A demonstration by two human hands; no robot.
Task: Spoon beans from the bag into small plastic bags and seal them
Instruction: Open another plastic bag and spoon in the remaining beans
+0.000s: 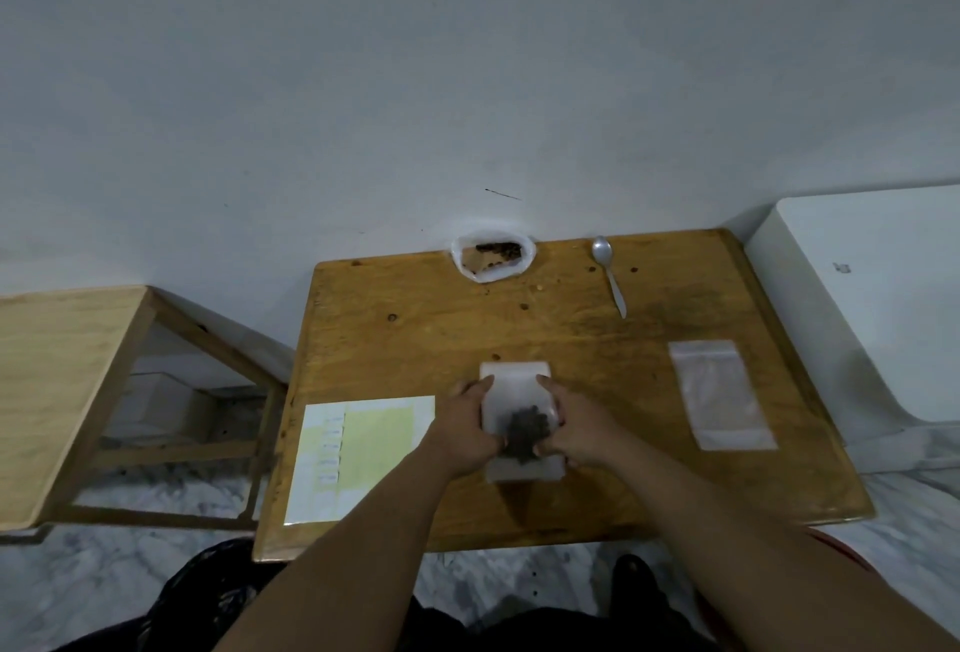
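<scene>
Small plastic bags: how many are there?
2. A filled bag at the middle, gripped by the left hand and right hand; an empty bag lying flat to its right. More may hide beneath.

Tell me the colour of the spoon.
The spoon is silver-grey; head view shows it best.

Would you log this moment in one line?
left hand, right hand grip filled bag | spoon, empty bag idle | bean bag open

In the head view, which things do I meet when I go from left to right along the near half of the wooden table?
paper sheet → left hand → small bag with beans → right hand → empty plastic bag
</scene>
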